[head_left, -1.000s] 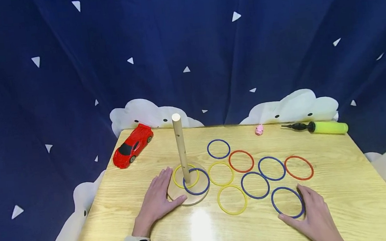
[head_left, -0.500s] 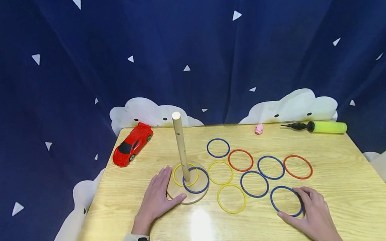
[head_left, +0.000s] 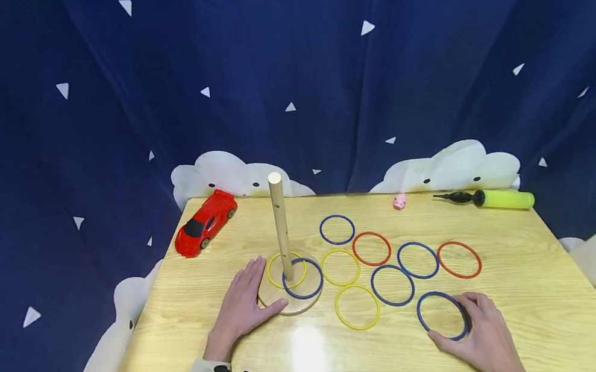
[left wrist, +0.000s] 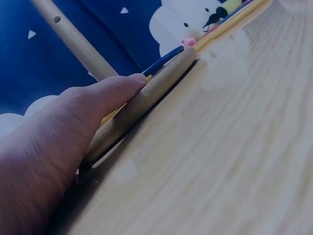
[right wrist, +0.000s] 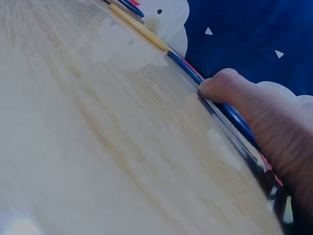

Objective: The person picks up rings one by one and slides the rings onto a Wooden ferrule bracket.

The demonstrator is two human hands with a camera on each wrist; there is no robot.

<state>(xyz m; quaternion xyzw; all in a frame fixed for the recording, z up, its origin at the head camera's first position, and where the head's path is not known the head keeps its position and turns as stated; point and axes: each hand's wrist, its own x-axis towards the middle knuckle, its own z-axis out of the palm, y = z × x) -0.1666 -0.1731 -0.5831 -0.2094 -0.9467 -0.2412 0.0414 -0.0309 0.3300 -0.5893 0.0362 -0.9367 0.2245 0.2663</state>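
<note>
A wooden peg stand (head_left: 282, 230) rises from a round wooden base (head_left: 289, 308). A yellow ring (head_left: 271, 281) lies around the peg, and a blue ring (head_left: 322, 285) overlaps it on the base. My left hand (head_left: 242, 304) rests at the base's left side, fingers straight along the rim; its thumb (left wrist: 124, 88) lies over the front edge. At the front right, my right hand (head_left: 485, 333) pinches the right side of another blue ring (head_left: 419, 312), fingers bent at the far side and thumb at the near side. Its thumb (right wrist: 222, 85) partly hides that ring in the right wrist view.
Between the hands lie two yellow rings (head_left: 337, 309), two red rings (head_left: 389, 243) and several blue rings (head_left: 414, 286). A red toy car (head_left: 206, 223) sits at the back left. A pink pig figure (head_left: 399, 201) and a yellow-green hand pump (head_left: 506, 198) stay near the back edge.
My right fingers have bent inward from the far side of the blue ring to grip its right side. That ring has shifted slightly toward me. My left hand stays on the base.
</note>
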